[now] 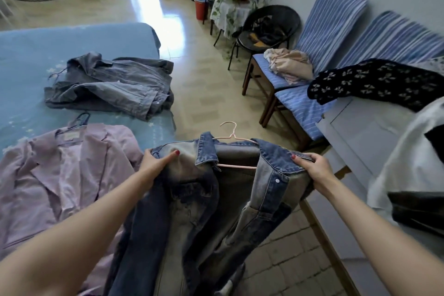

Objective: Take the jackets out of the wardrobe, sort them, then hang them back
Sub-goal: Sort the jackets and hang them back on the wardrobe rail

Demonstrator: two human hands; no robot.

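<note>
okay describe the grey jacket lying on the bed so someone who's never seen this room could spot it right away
Start at the blue bed on the left. The grey jacket lies crumpled near its far right edge, beyond the lilac jacket. Unlike the blue denim jacket, no hand holds it and no hanger shows in it.

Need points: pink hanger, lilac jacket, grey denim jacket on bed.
pink hanger point(229, 128), head view, on its hook.
lilac jacket point(72, 166), head view, on its front panel.
grey denim jacket point(115, 86), head view, on its back panel.

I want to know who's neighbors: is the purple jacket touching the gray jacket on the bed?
Apart. The head view shows bare blue bed between the purple jacket and gray jacket.
</note>
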